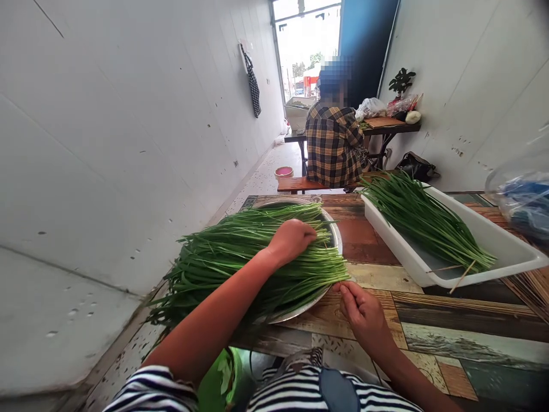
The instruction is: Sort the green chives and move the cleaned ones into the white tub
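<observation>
A big heap of long green chives [240,257] lies across a round metal basin [335,232] on the wooden table [429,320]. My left hand [294,237] rests on top of the heap with its fingers curled down into the stalks. My right hand [360,309] sits at the basin's near edge, thumb and fingers pinched at the pale cut ends of the chives. A second, smaller bundle of chives [424,223] lies in a white rectangular tray [506,246] to the right, with thin wooden skewers [461,276] beside it.
A person in a plaid shirt [332,143] sits on a bench [295,184] ahead, at a far table [386,129] with bags and a plant. A pink bowl [283,171] stands on the floor. A clear plastic bag [521,200] is at right, a white wall at left.
</observation>
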Action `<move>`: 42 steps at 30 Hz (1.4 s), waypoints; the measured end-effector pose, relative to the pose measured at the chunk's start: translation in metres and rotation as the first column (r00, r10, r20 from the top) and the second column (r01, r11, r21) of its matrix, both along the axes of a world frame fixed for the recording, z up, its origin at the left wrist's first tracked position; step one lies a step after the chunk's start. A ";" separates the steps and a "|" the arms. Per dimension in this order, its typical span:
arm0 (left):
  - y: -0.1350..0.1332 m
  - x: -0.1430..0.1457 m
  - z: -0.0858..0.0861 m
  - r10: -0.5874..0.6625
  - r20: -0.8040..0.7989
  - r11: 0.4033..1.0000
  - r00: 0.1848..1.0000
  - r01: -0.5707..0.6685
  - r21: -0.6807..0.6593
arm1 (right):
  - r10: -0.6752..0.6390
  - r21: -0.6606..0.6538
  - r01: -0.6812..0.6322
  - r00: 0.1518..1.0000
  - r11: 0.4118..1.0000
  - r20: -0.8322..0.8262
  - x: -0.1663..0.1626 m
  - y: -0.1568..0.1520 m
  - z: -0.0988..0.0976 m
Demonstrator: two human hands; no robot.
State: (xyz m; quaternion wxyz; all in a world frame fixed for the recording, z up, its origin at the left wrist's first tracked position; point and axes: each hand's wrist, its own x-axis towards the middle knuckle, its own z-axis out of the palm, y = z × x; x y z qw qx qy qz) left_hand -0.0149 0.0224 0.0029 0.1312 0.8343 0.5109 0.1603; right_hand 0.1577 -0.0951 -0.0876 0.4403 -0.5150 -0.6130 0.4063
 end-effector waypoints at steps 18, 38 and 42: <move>-0.013 0.005 0.001 0.013 0.120 1.000 0.993 -0.012 -0.014 | 0.013 -0.054 -0.013 1.000 0.998 -0.010 -0.001 -0.001 -0.002; -0.012 0.001 -0.001 0.053 0.191 0.994 0.980 -0.032 -0.109 | 0.012 -0.085 -0.017 0.998 0.996 -0.062 -0.001 -0.002 -0.005; -0.012 0.000 -0.002 0.048 0.196 0.994 0.980 -0.027 -0.107 | 0.015 -0.084 -0.020 0.998 0.996 -0.063 -0.001 -0.002 -0.005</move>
